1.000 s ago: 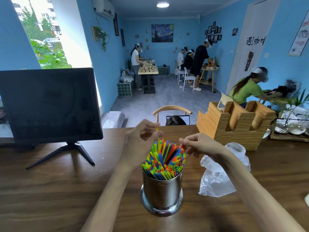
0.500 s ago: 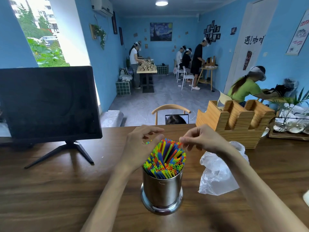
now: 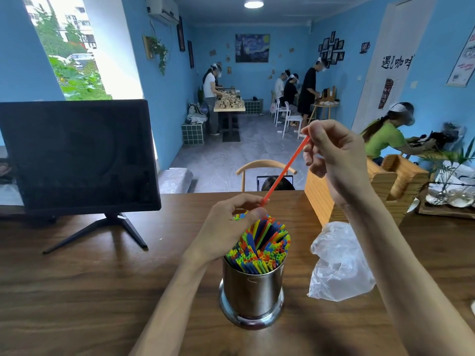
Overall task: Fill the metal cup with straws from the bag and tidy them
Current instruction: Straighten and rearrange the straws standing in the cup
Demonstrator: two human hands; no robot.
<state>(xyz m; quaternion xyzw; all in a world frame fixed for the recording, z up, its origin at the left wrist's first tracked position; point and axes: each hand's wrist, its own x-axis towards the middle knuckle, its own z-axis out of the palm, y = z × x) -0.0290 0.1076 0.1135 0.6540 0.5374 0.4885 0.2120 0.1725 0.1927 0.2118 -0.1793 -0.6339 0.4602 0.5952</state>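
Note:
A shiny metal cup (image 3: 253, 294) stands on the wooden table (image 3: 102, 291), packed with many coloured straws (image 3: 262, 247). My right hand (image 3: 336, 163) is raised above and right of the cup and pinches the top of a single orange straw (image 3: 284, 170), whose lower end points down at the bundle. My left hand (image 3: 226, 229) rests against the left and far side of the straw bundle, fingers curled over the straw tops. The crumpled clear plastic bag (image 3: 339, 265) lies on the table just right of the cup.
A black monitor (image 3: 77, 155) on a stand is at the left of the table. A wooden holder (image 3: 385, 186) stands at the back right, with a tray of shells and a plant (image 3: 449, 199) beyond it. A chair back (image 3: 264, 165) shows behind the table. Several people work in the room.
My right hand has risen from the straw tops, drawing one orange straw up out of the bundle. My left hand has stayed against the bundle.

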